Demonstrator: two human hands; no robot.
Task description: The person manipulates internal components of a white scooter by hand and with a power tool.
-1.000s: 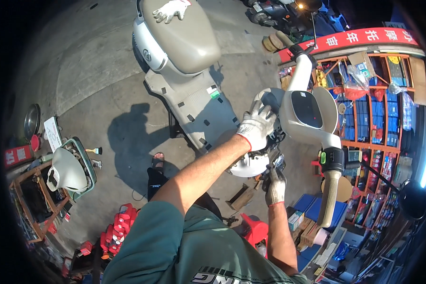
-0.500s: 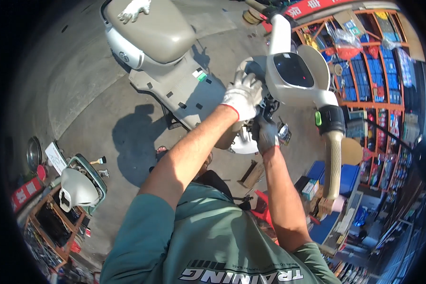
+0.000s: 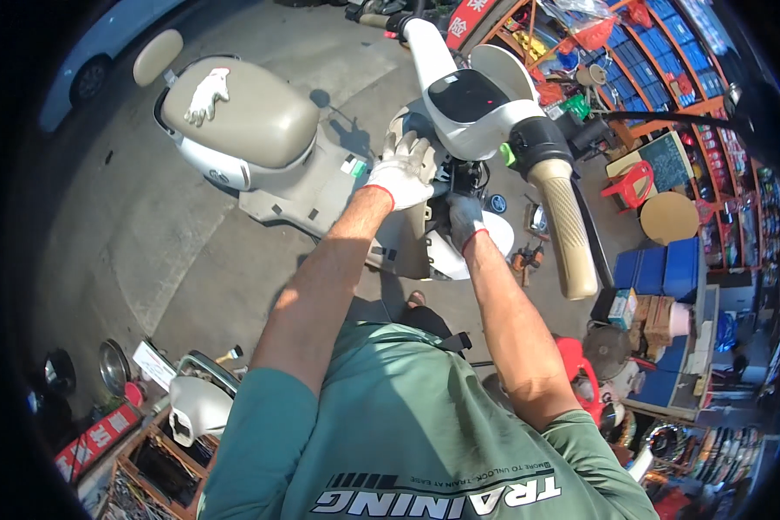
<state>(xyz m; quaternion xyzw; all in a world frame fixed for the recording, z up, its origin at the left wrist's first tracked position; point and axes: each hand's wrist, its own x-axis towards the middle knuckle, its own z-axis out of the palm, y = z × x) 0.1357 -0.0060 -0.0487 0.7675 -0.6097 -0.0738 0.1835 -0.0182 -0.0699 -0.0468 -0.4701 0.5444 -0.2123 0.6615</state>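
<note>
A white and beige scooter stands before me, its handlebar (image 3: 438, 52) and dark display (image 3: 468, 91) at upper centre. My left hand (image 3: 403, 169), in a white glove with a red cuff, lies with fingers stretched out on the beige inner panel (image 3: 406, 238) below the display. My right hand (image 3: 466, 218), in a darker, soiled glove, reaches into the exposed front section beside black parts and wiring (image 3: 468, 176); its fingers are hidden. Below and beside it shows a white front cover (image 3: 496, 236). A loose white glove (image 3: 206, 95) rests on the scooter's seat (image 3: 264, 121).
The handlebar grip (image 3: 563, 225) juts toward me on the right. An orange and black power tool (image 3: 529, 257) lies on the floor. Farther right are a red stool (image 3: 628, 184), blue boxes (image 3: 667, 269) and shelves with blue bins (image 3: 663, 43). A white shell part (image 3: 198, 406) sits lower left.
My view has shifted, bringing more of the seat and a parked car into sight. My left hand's fingers look more stretched out on the panel. My right hand stays in the front section.
</note>
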